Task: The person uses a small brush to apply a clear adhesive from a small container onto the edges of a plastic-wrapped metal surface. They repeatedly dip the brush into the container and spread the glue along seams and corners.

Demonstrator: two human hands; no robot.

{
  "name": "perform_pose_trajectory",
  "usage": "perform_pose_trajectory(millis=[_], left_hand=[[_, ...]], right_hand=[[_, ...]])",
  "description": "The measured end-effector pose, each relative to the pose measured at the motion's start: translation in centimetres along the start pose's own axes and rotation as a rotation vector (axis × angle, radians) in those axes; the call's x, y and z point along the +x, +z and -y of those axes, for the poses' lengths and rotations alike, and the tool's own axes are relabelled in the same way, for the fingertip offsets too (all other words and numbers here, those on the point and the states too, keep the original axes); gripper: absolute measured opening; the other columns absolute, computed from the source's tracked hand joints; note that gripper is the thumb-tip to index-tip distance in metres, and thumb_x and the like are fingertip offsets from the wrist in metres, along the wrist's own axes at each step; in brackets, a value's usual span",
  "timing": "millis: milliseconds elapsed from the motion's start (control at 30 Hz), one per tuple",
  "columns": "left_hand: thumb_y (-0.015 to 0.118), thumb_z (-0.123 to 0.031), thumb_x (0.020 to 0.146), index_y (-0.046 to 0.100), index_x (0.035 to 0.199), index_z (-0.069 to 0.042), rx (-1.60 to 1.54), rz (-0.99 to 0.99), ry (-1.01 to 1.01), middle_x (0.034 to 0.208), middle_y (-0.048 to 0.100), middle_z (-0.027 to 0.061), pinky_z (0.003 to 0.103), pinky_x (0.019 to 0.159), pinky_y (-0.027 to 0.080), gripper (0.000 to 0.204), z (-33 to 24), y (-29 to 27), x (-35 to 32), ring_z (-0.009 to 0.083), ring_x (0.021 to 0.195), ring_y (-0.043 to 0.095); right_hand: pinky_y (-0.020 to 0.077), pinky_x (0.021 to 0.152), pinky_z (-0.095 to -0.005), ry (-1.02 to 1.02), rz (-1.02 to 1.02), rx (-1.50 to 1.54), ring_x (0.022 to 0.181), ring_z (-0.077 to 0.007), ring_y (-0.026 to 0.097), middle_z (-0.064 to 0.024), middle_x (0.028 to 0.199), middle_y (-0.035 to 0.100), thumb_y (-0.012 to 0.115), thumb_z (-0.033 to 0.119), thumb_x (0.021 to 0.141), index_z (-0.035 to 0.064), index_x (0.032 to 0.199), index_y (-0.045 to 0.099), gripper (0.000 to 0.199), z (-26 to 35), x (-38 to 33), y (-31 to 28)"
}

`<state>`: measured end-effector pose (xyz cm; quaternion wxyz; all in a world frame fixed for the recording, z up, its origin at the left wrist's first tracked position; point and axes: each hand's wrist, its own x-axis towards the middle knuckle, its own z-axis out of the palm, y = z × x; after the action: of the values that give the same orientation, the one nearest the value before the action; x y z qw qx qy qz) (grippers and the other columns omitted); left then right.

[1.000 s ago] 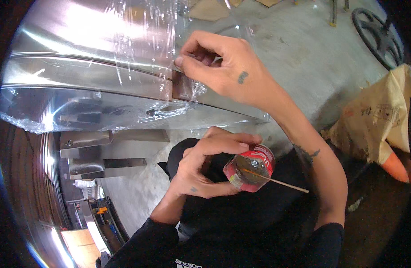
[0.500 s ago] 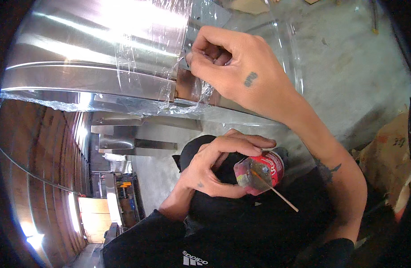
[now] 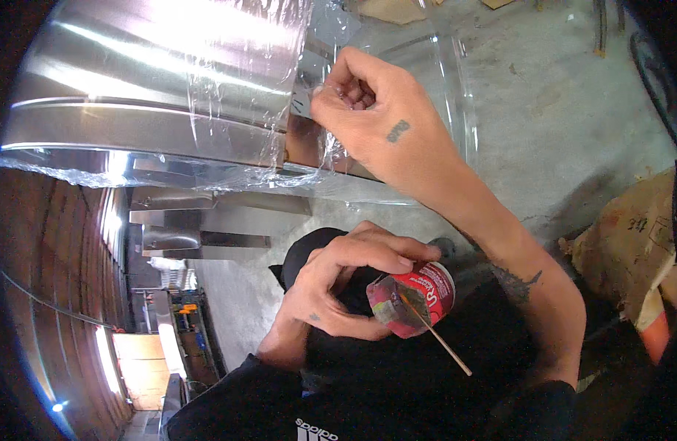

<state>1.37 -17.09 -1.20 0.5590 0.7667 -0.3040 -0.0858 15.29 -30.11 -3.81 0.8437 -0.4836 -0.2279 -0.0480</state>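
Bright glare on the steel panel (image 3: 154, 81) – dark, bent fisheye rim

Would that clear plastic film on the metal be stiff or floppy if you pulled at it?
Probably floppy: the film wrinkles and hangs ragged along the metal's edge. Likely light and easily torn, being see-through thin where the right hand pinches it.

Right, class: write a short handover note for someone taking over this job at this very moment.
Left hand: holds a small red can, a thin stick poking out of it.
Right hand: fingers curled, pinching the clear plastic film at a seam on the shiny metal panel.
Done: film looks crinkled and partly loose near the seam.
Left: most of the film covers the panel; the stick is not at the panel.
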Motion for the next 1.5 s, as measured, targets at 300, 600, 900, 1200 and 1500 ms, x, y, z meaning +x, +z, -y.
perform_pose_trajectory(millis=[300, 600, 900, 1200, 1500], left_hand=[[0.089, 0.013, 0.073, 0.05, 0.141, 0.001, 0.03, -0.23, -0.085, 0.147, 0.058, 0.0315, 0.047, 0.118, 0.045, 0.078, -1.9, 0.4, -2.5, 0.0364, 0.14, 0.058], [0.085, 0.008, 0.082, 0.05, 0.141, 0.001, 0.3, -0.451, -0.273, 0.148, 0.06, 0.0212, 0.042, 0.118, 0.046, 0.07, -3.3, 0.8, -0.7, 0.0276, 0.137, 0.059], [0.09, 0.0, 0.082, 0.056, 0.14, -0.004, 0.527, -0.468, -0.123, 0.142, 0.067, 0.0164, 0.035, 0.095, 0.059, 0.067, -1.1, 1.4, -0.3, 0.0232, 0.114, 0.072], [0.088, 0.004, 0.081, 0.054, 0.139, -0.002, 0.702, -0.437, -0.098, 0.147, 0.064, 0.0183, 0.035, 0.103, 0.056, 0.068, -1.1, 1.3, -0.5, 0.0233, 0.125, 0.068], [0.09, 0.0, 0.082, 0.056, 0.139, -0.003, 0.509, -0.537, -0.165, 0.142, 0.067, 0.0157, 0.035, 0.096, 0.058, 0.067, -1.2, 1.2, -0.4, 0.0215, 0.114, 0.071]], right_hand=[[0.0464, 0.075, -0.0246, 0.195, -0.017, 0.102, 0.081, -0.0062, 0.055, 0.0032, 0.089, 0.065, 0.072, 0.022, 0.103, 0.0033, 0.108, 0.069, 0.019, 0.2, -1.2, -0.2], [0.0478, 0.084, -0.0264, 0.227, -0.046, -0.001, 0.094, -0.0102, 0.06, -0.0029, 0.108, 0.067, 0.066, 0.018, 0.106, 0.0055, 0.135, 0.066, 0.031, 5.5, -9.8, -4.6], [0.0437, 0.069, -0.028, -0.129, -0.039, -0.52, 0.077, -0.0146, 0.056, -0.0052, 0.092, 0.065, 0.072, 0.005, 0.1, -0.0004, 0.11, 0.072, 0.011, 7.3, -11.8, -2.4], [0.0513, 0.07, -0.0415, -0.305, -0.071, -0.687, 0.078, -0.0366, 0.064, -0.0149, 0.091, 0.07, 0.076, -0.006, 0.085, -0.0018, 0.1, 0.071, 0.016, 7.0, -11.9, -2.1], [0.0488, 0.067, -0.0299, 0.024, -0.377, -0.075, 0.077, -0.0132, 0.062, -0.0054, 0.089, 0.066, 0.058, 0.021, 0.113, 0.0016, 0.112, 0.065, 0.021, 6.6, -11.0, -2.5]])
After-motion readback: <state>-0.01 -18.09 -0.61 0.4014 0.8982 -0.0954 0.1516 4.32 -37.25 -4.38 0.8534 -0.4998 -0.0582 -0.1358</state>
